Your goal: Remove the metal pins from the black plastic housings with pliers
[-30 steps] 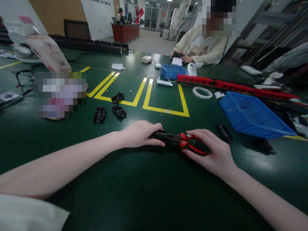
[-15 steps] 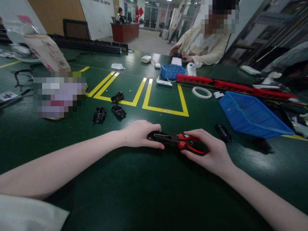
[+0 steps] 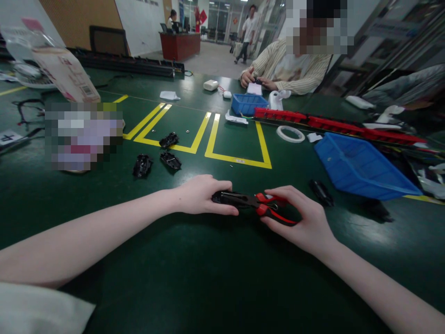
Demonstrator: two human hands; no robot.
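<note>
"Hands?"

"From here I see my left hand (image 3: 200, 195) clamped on a black plastic part (image 3: 217, 197), my right hand (image 3: 308, 214) curled around red-handled pliers (image 3: 252, 201), nose at that part, over the green table (image 3: 194, 273)."

"Writing?"

"Apparently a 4 on the white label (image 3: 9, 138)."

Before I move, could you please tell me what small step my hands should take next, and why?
I would probably squeeze the pliers gently with your right hand: your left hand pinches the black part, the pliers' nose overlaps it in this view, and the handles stand apart. Whether the tips grip it yet, I cannot tell.
</note>
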